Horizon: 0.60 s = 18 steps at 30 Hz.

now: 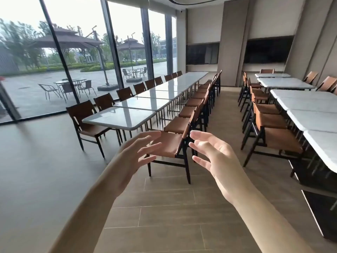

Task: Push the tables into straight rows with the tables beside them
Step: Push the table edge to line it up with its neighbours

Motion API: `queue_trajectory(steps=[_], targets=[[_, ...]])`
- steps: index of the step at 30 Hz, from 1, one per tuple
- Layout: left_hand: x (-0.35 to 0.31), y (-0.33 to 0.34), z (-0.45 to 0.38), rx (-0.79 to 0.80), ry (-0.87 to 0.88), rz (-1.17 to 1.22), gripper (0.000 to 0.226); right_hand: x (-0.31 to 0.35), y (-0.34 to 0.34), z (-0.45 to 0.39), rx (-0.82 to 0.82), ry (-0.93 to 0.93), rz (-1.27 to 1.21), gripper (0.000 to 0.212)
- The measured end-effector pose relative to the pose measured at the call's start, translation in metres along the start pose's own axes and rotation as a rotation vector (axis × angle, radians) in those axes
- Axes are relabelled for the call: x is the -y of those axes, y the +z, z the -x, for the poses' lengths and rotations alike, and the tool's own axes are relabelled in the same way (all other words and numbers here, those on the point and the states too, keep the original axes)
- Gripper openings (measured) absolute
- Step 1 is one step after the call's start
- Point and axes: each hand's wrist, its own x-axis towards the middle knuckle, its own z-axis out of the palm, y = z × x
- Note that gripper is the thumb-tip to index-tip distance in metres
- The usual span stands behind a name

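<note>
- The long row of white glossy rectangular desks (164, 95) runs from the middle of the view toward the far wall beside the glass wall (73, 61); I count about six tops in it, though the far ones blur together.
- The second row of white marble-look desks (310, 106) stands along the right side, with about six tops in view — the two farthest sit apart from the rest.
- The nearest white desk of the long row (120, 118) looks set slightly out of line with the desk behind it, so by my reading it is the one to push next.
- The nearest brown leather chair with a dark frame (171, 145) stands just in front of the hands, at that desk's right corner; some eight more line that side, and about ten the window side.
- The left hand (135, 154) and the right hand (215, 156) are both raised, fingers spread wide, holding nothing.
- The step in hand seems to be the approach — the next move calls for stepping round the chair and setting both palms on the desk's edge.
</note>
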Motion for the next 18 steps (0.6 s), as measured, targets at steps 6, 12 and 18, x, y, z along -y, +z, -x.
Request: queue_trajectory(steps=[6,12,18], targets=[[0.008,-0.031,0.006,-0.088,-0.013,-0.014,0.044,-0.014,0.030,-0.015,0.082,0.047,-0.003,0.025],[0.017,-0.079,-0.002,-0.128,-0.020,-0.021,0.041,-0.025,0.072,-0.043,0.132,0.048,0.014,0.024],[0.011,-0.129,-0.028,-0.132,-0.009,-0.017,0.031,-0.026,0.119,-0.078,0.156,0.029,0.038,0.024]])
